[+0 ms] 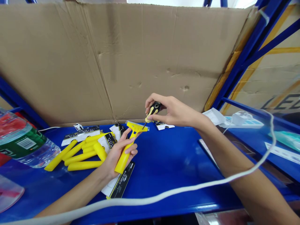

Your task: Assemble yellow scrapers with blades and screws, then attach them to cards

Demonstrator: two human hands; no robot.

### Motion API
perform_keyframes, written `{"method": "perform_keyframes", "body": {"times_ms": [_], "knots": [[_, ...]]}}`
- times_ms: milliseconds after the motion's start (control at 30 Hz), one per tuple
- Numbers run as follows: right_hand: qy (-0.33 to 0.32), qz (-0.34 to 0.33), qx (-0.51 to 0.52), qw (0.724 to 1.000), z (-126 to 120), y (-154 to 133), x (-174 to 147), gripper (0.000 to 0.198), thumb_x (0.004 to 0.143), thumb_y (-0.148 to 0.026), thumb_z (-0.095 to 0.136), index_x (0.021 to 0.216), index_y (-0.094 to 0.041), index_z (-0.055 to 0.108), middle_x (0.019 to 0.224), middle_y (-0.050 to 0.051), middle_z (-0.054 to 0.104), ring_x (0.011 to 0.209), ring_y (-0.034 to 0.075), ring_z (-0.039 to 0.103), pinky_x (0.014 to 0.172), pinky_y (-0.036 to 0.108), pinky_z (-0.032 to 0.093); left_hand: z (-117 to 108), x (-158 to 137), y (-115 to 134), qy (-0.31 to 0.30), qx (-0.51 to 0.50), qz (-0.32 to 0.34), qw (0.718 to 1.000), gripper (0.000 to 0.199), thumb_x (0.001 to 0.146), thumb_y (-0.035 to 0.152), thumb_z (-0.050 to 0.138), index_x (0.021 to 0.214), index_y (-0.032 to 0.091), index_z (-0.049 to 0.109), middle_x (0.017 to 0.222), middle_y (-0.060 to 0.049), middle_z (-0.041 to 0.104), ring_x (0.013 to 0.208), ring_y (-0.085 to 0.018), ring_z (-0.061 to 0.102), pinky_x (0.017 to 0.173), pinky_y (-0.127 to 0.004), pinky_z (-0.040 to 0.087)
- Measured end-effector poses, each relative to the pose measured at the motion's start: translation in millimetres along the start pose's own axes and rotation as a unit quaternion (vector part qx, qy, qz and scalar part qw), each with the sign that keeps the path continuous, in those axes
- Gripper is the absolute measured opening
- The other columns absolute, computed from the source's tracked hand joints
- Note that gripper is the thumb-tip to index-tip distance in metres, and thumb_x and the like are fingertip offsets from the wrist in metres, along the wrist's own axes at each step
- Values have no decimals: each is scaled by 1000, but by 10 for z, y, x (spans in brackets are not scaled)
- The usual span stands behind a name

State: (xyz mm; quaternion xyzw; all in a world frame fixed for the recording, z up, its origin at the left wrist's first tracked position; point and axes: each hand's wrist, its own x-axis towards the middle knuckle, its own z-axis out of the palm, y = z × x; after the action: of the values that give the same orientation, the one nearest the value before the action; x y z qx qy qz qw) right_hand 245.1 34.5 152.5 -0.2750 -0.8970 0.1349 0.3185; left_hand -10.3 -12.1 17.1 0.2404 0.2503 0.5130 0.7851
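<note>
My left hand [120,153] is wrapped round the handle of a yellow scraper [124,156], whose wide head points up and away with a clear strip along its edge. Above it, my right hand [167,111] grips a black and yellow screwdriver [154,110]. Its thin shaft slants down to the left, and the tip meets the right part of the scraper's head. Whether a screw sits under the tip is too small to tell. Left of my left hand lies a pile of yellow handles [82,156]. Black and white packaging cards [123,184] lie under and beside that hand.
A large water bottle [25,140] lies tilted at the left. A white cable [178,190] crosses the front of the blue shelf [168,165]. Cardboard [150,56] walls the back. At the right are a power strip [243,122] and a dark flat object [208,153] by my forearm.
</note>
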Motion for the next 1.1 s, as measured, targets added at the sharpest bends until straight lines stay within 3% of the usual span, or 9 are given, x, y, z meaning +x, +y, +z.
{"method": "perform_keyframes", "body": {"times_ms": [133, 733, 1100], "knots": [[-19, 2, 20, 1000, -5, -2, -14, 22, 97, -23, 75, 115, -27, 63, 118, 4, 77, 101, 21, 75, 90, 38, 61, -16, 12, 6, 2, 2, 7, 1000, 78, 98, -1, 70, 161, 39, 49, 155, -10, 68, 51, 3, 49, 57, -17, 53], [-8, 22, 17, 1000, -5, 42, -6, 26, 93, -29, 84, 106, -26, 62, 101, 2, 84, 88, 23, 79, 81, 38, 59, 19, -11, -8, 10, -7, -5, 1000, 84, 98, -2, 69, 165, 43, 45, 155, -10, 67, 50, 3, 47, 56, -17, 52], [1, 25, -27, 999, -13, 59, -16, 34, 92, -42, 89, 101, -25, 61, 95, 2, 81, 80, 20, 71, 72, 35, 51, 7, -10, -10, 12, -6, -6, 1000, 88, 97, -3, 69, 167, 44, 44, 156, -11, 66, 50, 3, 46, 56, -16, 51]]}}
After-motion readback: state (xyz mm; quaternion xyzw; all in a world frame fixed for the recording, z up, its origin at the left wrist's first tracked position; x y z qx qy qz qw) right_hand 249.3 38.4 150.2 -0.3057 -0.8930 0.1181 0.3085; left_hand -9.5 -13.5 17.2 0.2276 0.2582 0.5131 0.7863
